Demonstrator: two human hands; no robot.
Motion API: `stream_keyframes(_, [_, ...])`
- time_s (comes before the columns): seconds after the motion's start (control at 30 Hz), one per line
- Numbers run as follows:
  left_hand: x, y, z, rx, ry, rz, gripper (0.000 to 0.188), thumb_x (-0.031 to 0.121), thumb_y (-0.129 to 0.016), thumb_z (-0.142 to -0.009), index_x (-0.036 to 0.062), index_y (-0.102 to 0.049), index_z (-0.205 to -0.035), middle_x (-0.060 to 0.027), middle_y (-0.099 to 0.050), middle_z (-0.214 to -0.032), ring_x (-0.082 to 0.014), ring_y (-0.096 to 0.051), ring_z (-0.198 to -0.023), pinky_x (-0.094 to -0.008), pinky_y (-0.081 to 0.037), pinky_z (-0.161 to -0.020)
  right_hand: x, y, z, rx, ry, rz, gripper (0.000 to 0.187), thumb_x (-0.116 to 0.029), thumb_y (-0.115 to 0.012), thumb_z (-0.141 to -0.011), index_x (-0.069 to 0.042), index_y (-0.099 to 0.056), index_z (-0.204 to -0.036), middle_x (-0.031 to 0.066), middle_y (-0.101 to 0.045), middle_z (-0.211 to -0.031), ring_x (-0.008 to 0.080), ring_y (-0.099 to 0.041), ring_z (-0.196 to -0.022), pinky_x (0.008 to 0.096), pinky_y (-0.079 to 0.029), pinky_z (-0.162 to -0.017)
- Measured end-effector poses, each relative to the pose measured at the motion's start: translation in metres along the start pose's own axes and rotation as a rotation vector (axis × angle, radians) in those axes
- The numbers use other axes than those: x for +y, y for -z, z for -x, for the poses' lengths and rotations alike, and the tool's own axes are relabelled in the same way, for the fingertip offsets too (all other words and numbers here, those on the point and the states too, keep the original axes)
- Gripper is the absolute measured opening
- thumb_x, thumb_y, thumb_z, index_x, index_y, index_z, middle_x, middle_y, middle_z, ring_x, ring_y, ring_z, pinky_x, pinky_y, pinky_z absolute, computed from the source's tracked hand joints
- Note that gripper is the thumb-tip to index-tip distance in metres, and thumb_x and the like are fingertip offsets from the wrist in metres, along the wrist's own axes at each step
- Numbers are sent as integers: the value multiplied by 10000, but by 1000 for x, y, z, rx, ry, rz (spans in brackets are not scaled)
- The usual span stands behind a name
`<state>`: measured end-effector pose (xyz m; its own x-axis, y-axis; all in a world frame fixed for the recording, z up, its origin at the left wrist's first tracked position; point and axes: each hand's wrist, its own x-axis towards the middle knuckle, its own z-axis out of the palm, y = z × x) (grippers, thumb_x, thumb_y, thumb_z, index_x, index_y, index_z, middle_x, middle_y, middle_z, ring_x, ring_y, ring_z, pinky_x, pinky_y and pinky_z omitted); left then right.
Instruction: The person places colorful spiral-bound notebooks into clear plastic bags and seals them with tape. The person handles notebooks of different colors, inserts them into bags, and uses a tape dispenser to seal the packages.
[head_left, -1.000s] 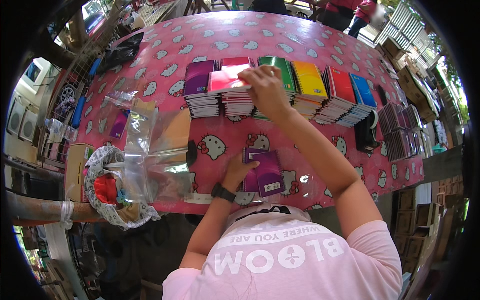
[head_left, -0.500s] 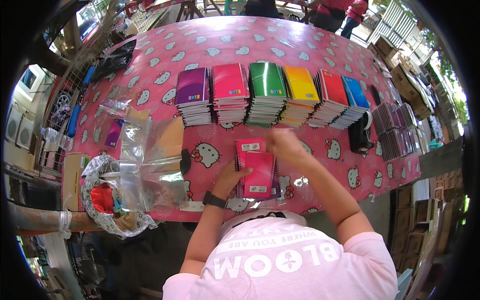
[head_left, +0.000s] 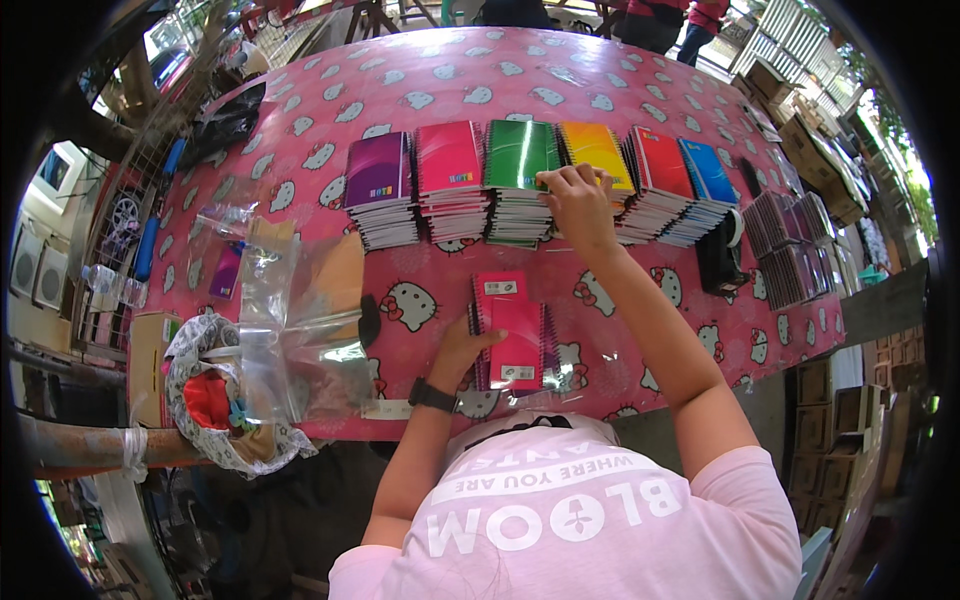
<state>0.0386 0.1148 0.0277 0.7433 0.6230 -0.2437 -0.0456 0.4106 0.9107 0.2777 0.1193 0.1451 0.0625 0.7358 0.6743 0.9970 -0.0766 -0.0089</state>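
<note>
Right hand [head_left: 582,205], seen from my remote seat, has bent fingers at the near right corner of the green notebook stack [head_left: 522,155], in the far row; I cannot tell whether they pinch a cover. Left hand [head_left: 468,345] is clamped, thumb on top, on overlapping pink notebooks [head_left: 516,345] near the person. I judge slick covers could slide if dragged, or spiral edges snag the yellow stack [head_left: 597,150] just beside. Covers look glossy, page blocks matte and layered, the patterned tablecloth [head_left: 540,92] smooth

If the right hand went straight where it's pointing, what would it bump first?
Probably the top green notebook: the right hand has its fingers by the notebook's near right corner, though whether they touch is unclear.
</note>
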Motion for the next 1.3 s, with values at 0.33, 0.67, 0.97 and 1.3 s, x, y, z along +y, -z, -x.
stream_keyframes(0.33, [3, 0, 1, 45, 7, -103, 455, 111, -722, -744, -4, -528, -1139, -74, -624, -1013, -147, -585, -890, -292, -472, -794, 14, 23, -29, 130, 22, -232, 133, -125, -666, -731, -149, -643, -860, 8, -597, -794, 205, -549, -846, 360, -383, -791])
stream_keyframes(0.67, [2, -1, 1, 34, -5, -100, 404, 144, -710, -765, -4, -548, -1104, -68, -620, -1009, -142, -576, -888, -289, -458, -799, 16, 4, -7, 42, 83, -146, 160, -126, -672, -730, -140, -630, -885, 5, -582, -811, 215, -542, -880, 365, -388, -811])
stream_keyframes(0.97, [-5, 9, 0, 70, 1, -179, 362, 266, -630, -845, 1, -564, -1082, -65, -627, -967, -128, -585, -843, -276, -467, -747, -20, 67, -28, 184, -295, -1006, 99, -118, -626, -829, -47, -617, -898, 11, -632, -815, 136, -577, -701, 272, -457, -653])
stream_keyframes(1.3, [-1, -4, 0, 137, -91, -238, 343, 187, -625, -823, -3, -556, -1100, -83, -633, -947, -154, -604, -847, -285, -474, -742, -27, 20, 74, -446, -382, -524, 206, -185, -678, -768, -50, -655, -922, 126, -651, -871, 358, -600, -780, 400, -475, -742])
